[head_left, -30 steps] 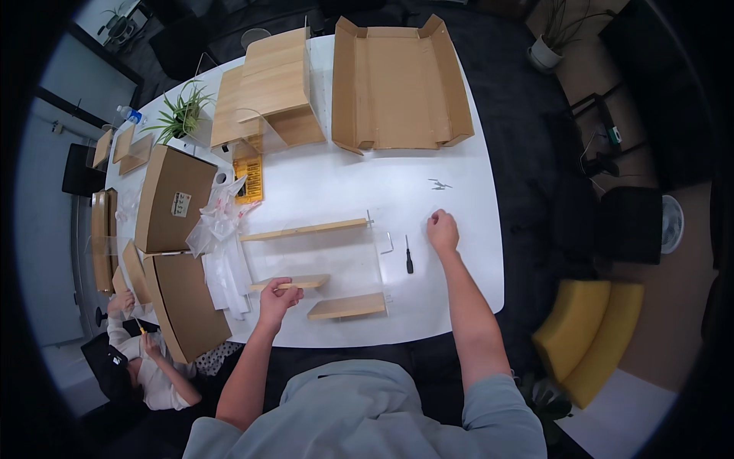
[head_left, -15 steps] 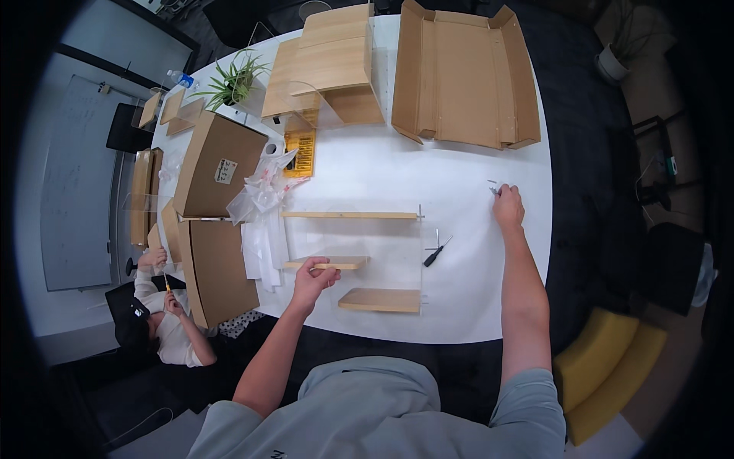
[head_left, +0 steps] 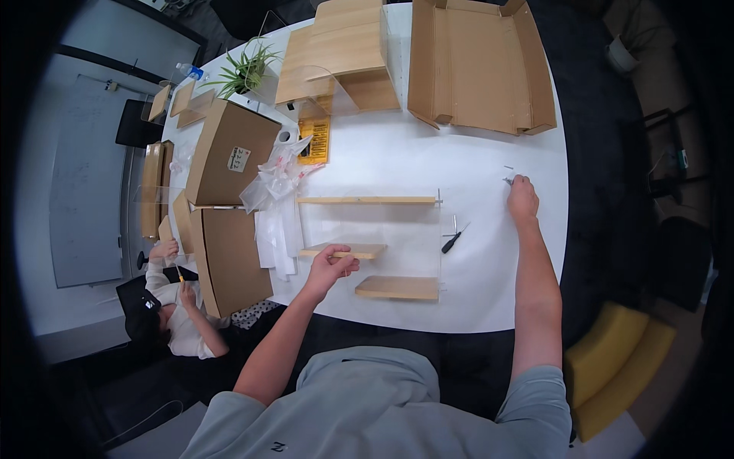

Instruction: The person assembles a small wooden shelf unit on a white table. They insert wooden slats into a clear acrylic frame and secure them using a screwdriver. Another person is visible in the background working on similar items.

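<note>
Wood board (head_left: 364,251), flat, smooth, pinched in L hand (head_left: 332,268); R hand (head_left: 523,197) curled by thin metal pcs (head_left: 508,180), can't tell grip

The bare right hand (head_left: 523,200), short of the small grey metal screws (head_left: 508,167) a second ago, now reaches them, fingertips partly covering the cluster. The screwdriver with a black handle (head_left: 451,244), earlier pointing straight ahead, apart from the thin L-shaped metal hex key (head_left: 455,222), now slants close against it.
</note>
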Demonstrator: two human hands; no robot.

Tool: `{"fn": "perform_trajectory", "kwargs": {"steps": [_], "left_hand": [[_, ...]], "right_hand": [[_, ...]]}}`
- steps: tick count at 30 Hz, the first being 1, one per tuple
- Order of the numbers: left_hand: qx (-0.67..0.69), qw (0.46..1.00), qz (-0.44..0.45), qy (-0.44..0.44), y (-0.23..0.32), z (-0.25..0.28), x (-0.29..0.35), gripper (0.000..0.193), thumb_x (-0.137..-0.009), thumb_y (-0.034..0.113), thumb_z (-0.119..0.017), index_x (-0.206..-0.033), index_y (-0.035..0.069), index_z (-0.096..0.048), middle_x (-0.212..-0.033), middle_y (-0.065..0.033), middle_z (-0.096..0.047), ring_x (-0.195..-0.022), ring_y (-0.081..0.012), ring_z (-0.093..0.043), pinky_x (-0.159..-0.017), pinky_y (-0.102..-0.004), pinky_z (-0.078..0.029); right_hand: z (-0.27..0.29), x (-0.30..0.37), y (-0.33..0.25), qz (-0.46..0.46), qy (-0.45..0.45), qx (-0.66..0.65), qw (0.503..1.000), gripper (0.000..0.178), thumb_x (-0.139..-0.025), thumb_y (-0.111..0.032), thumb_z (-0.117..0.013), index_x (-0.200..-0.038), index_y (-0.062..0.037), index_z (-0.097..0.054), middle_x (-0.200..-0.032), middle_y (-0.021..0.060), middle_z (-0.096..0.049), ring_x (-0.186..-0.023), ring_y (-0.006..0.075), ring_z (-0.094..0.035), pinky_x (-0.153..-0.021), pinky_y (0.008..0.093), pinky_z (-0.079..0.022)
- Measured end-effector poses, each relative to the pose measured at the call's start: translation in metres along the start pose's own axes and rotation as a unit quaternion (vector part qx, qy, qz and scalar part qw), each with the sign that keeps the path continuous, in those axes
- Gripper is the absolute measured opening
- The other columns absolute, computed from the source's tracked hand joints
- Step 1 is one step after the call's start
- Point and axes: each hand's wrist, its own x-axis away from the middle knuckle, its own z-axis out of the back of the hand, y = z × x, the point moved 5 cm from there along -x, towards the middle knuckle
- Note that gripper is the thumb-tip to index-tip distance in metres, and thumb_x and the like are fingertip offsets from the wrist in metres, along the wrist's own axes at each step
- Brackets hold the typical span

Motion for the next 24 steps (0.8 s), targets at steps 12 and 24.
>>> {"fn": "perform_trajectory", "kwargs": {"steps": [12,24], "left_hand": [[0.046,0.999,0.001,-0.026,-0.01,0.004,-0.005,0.03,-0.097,0.015,-0.064,-0.124,0.001,-0.058,-0.105,-0.0134,-0.072,-0.094,-0.0189,-0.072,-0.082,-0.0303,-0.057],[0.089,0.993,-0.043,-0.065,-0.013,0.008,-0.01,0.028,-0.093,0.011,-0.066,-0.118,-0.002,-0.061,-0.095,-0.0139,-0.073,-0.083,-0.0179,-0.073,-0.071,-0.0267,-0.058]], "right_hand": [[0.062,0.104,-0.009,-0.111,0.176,-0.299,0.931,0.009,-0.087,-0.009,-0.064,-0.086,-0.0001,-0.063,-0.076,0.0126,-0.068,-0.07,0.0274,-0.067,-0.067,0.0382,-0.054],[0.086,0.271,-0.247,0.111,0.049,-0.417,0.901,0.007,-0.089,0.0,-0.066,-0.094,0.0002,-0.069,-0.088,0.0121,-0.067,-0.072,0.0217,-0.066,-0.062,0.0308,-0.053]]}}
